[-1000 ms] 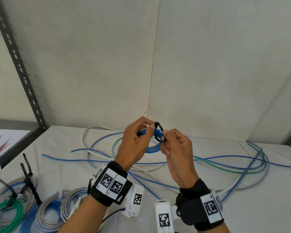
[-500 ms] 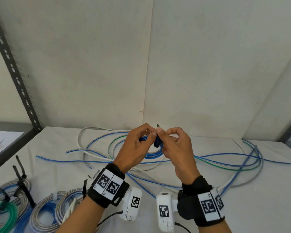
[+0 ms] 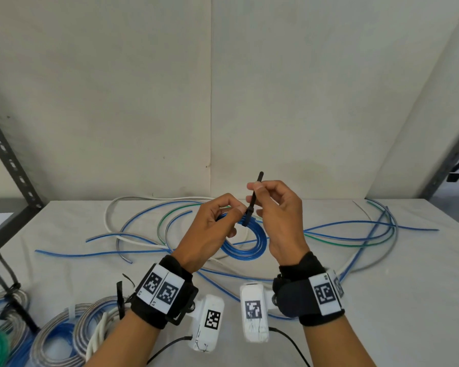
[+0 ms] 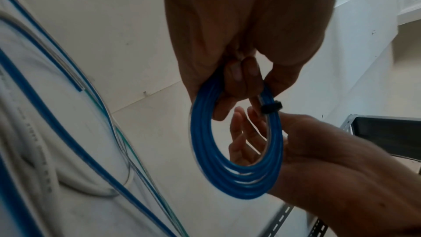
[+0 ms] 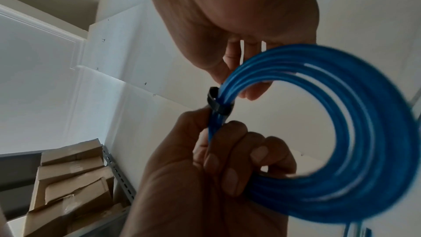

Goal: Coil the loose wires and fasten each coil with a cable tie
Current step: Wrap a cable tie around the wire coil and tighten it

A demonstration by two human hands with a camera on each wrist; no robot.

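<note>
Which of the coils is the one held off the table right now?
The all-blue coil, gripped by the left hand while the right hand pinches its black cable tie. The tied coils lie on the table.

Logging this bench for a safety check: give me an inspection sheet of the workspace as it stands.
Surface: white table.
Job's things: blue coil held above it, black cable tie cinched round it.
Clutter: tied coils front left.
Grippers: left hand grips the coil; right hand pinches the tie's tail.
Cables: loose wires sprawl across the table.
Surroundings: white wall panels, slotted metal upright, cardboard boxes.
</note>
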